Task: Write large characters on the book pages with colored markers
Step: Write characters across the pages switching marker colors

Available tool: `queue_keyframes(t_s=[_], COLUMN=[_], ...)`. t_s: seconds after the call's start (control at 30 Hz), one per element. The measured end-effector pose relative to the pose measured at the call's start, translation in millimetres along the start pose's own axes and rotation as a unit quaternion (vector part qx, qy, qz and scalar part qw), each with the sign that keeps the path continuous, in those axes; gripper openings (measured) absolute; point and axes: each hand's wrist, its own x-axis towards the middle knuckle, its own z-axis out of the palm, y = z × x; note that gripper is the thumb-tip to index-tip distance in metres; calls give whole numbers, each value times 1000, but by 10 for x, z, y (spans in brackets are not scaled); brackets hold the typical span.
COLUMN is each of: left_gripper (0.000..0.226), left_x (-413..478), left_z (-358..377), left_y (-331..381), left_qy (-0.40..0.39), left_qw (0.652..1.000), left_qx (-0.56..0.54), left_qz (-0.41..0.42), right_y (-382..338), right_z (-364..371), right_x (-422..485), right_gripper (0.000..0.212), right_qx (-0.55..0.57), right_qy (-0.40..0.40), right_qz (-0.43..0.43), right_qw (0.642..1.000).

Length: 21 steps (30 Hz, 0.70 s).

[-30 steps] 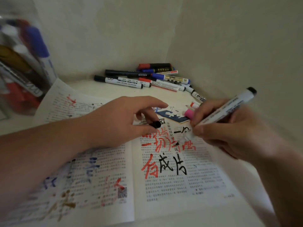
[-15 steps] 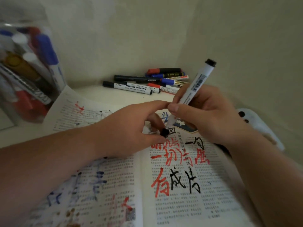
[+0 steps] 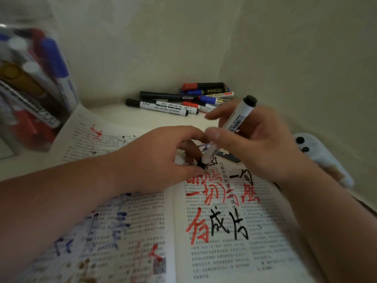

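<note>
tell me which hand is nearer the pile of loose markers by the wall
Right. The right hand, holding a marker, has a finger reaching almost to the marker pile; the left hand sits lower, over the book.

Both forearms reach in from the lower corners, the hands meeting in the middle. The left hand (image 3: 155,160) lies palm down, thumb and forefinger curled together in a pinch. The right hand (image 3: 259,144) is raised just beside it, thumb pressed inward, fingers (image 3: 214,114) bent, index extended leftward, wrist angled down.
</note>
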Motion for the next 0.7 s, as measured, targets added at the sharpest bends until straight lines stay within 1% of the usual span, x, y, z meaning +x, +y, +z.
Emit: queue_keyframes(t_s=[0.07,0.1,0.17,0.2,0.23,0.33,0.37,0.53,0.7], left_gripper=[37,32,27,27,26,26,27,33,33], left_x=[8,12,16,13,11,5,1,4,15], left_z=[4,4,3,4,4,5,3,5,11], left_y=[-6,-6,-4,-4,-3,-13,-15,-45,-76], left_qy=[-11,-14,-14,-14,-14,-8,-7,-10,-14], left_qw=[1000,1000,1000,1000,1000,1000,999,998,998], left_qx=[-6,-11,-17,-16,-15,-23,-29,-58,-59], left_qz=[3,8,14,15,15,16,14,6,4], right_y=[-24,-40,-47,-41,-33,-13,-13,-19,-2], right_z=[9,21,41,51,70,106,106,98,63], right_x=[10,15,29,37,43,45,41,-14,-4], right_gripper=[30,34,56,62,63,46,43,38,33], right_qx=[18,23,21,16,10,-4,-3,-1,31], right_qy=[57,79,113,123,127,124,126,108,99], right_qz=[-40,-58,-91,-107,-124,-165,-172,-191,-172], right_qw=[997,995,989,986,984,979,977,976,980])
